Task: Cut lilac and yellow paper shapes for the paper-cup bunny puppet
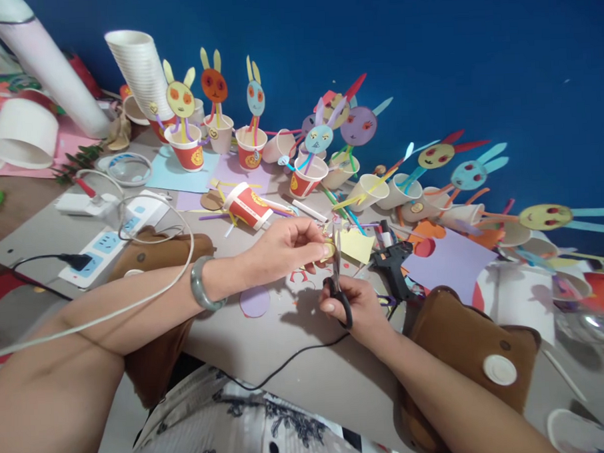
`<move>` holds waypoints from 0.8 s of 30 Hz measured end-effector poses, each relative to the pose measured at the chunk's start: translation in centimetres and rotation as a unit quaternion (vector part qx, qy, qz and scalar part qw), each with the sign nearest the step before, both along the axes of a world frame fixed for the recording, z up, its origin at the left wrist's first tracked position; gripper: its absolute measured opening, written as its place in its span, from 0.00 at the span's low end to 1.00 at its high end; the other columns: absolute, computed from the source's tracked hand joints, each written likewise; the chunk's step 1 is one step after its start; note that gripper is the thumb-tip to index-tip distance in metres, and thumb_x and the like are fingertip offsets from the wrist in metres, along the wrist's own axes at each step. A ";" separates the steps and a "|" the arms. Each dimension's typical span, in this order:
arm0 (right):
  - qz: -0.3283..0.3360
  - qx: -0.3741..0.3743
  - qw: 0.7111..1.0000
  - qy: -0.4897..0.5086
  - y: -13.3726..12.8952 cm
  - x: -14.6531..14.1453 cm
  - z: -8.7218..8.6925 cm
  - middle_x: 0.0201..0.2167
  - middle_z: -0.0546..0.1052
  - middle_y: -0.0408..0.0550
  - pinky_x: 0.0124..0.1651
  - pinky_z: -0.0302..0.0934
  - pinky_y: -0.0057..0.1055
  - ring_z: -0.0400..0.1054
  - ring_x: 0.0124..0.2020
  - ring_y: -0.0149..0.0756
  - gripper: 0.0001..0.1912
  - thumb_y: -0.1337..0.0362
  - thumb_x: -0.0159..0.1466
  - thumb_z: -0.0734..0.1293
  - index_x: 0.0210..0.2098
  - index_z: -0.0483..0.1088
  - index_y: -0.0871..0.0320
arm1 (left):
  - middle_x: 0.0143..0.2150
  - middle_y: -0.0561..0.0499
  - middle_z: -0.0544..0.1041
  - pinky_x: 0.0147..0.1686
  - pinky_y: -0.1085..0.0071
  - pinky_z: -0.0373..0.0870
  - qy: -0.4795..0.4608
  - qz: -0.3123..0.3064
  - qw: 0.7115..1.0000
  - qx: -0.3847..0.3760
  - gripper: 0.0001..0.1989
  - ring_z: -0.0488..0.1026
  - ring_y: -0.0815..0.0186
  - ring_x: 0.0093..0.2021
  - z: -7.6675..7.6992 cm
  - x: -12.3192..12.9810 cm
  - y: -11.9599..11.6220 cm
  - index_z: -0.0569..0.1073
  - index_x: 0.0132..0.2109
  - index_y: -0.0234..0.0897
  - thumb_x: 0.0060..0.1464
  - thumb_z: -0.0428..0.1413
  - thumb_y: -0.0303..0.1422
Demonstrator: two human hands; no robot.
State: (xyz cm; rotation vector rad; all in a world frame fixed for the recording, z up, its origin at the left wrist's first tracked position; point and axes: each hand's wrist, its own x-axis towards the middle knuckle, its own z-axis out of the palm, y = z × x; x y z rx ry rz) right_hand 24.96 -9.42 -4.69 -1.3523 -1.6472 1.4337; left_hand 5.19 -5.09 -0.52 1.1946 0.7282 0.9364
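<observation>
Pinching small yellow paper piece [328,249], left hand [287,248] mid-frame; right hand [359,308] gripping black-handled metal scissors [337,282] just beside it. Slip on tiny piece could nick left fingers [317,254].

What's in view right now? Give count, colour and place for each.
Scissors: one, black-handled, centre.
Paper piece: one, yellow, at the blades.
Paper disc: one, purple, left of the scissors.
Glue gun: one, black, right of the scissors.
Rabbit figures: several, mixed colours, along the back.
Cups: many, white or red-and-white, mostly at the back.
Power strip: one, white and blue, left.
Paper sheets: several, purple, blue and yellow, scattered.
Cushions: two, brown, front left and right.
Cables: several, white and black, left and front.
Table: one, grey, underneath.
Wall: one, blue, behind.
Bracelet: one, grey-green, left wrist.
Left hand: one, bare, holding the paper piece.
Right hand: one, bare, holding the scissors.
</observation>
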 end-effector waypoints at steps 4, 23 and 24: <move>0.000 -0.003 1.000 0.005 -0.1 0.0 0.0 0.14 0.66 0.40 0.22 0.48 0.28 0.54 0.18 0.27 0.32 0.34 0.47 0.74 0.21 0.67 0.58 | 0.24 0.55 0.72 0.25 0.79 0.70 0.003 0.000 1.000 0.001 0.07 0.71 0.76 0.24 0.0 -0.1 0.0 0.67 0.29 0.32 0.53 0.57 0.24; -0.002 0.000 1.000 0.018 -0.1 -0.1 0.3 0.13 0.64 0.38 0.21 0.46 0.27 0.51 0.17 0.26 0.31 0.36 0.45 0.76 0.20 0.67 0.58 | 0.23 0.57 0.71 0.24 0.80 0.67 -0.021 0.003 1.000 0.005 0.07 0.70 0.77 0.23 -0.2 -0.1 0.1 0.65 0.29 0.34 0.50 0.57 0.25; 0.000 0.001 1.000 0.018 -0.1 -0.1 0.3 0.13 0.63 0.38 0.21 0.46 0.27 0.51 0.17 0.26 0.31 0.35 0.45 0.75 0.20 0.67 0.58 | 0.23 0.57 0.71 0.24 0.80 0.68 -0.020 0.003 1.000 0.005 0.07 0.70 0.77 0.23 -0.2 -0.1 0.1 0.65 0.29 0.34 0.50 0.57 0.25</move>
